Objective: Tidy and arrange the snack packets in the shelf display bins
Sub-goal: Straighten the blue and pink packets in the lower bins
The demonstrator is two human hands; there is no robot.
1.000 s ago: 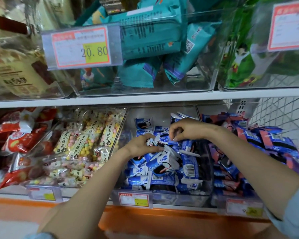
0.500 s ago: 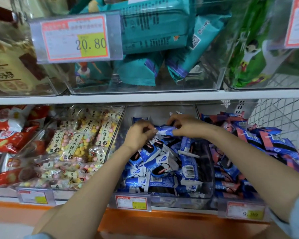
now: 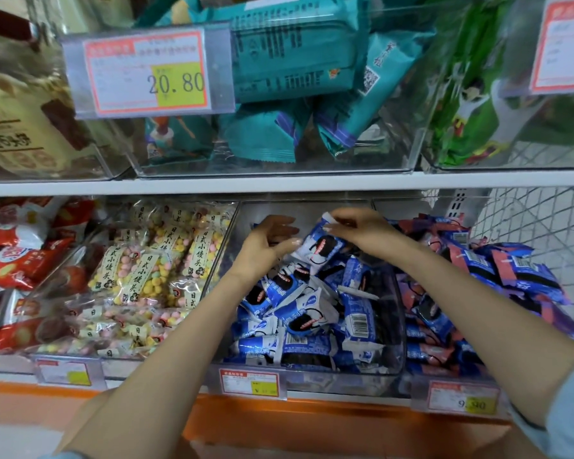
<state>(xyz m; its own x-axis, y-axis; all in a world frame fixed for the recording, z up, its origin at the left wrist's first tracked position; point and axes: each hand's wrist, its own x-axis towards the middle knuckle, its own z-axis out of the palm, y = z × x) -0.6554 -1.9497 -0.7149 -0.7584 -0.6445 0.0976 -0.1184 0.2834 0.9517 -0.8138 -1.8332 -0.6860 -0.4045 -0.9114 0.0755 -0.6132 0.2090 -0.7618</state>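
Note:
A clear middle bin (image 3: 345, 380) on the lower shelf holds several blue-and-white snack packets (image 3: 299, 313) in a loose heap. My right hand (image 3: 362, 228) pinches the top edge of one blue-and-white packet (image 3: 320, 248) and holds it lifted at the back of the bin, above the heap. My left hand (image 3: 267, 241) is just left of it with the fingers spread fairly straight. Its thumb tip touches the packet's lower left edge.
The left neighbour bin holds clear bags of pastel balls (image 3: 153, 270), with red packets (image 3: 14, 260) further left. The right bin is piled with blue-and-pink packets (image 3: 484, 270) beside a wire mesh panel (image 3: 537, 220). On the upper shelf are teal packets (image 3: 295, 61), green packets (image 3: 461, 94) and a price tag (image 3: 146, 72).
Both hands moved from the heap toward the back of the bin. One packet came up out of the pile into the right hand's pinch, and the left fingers have straightened.

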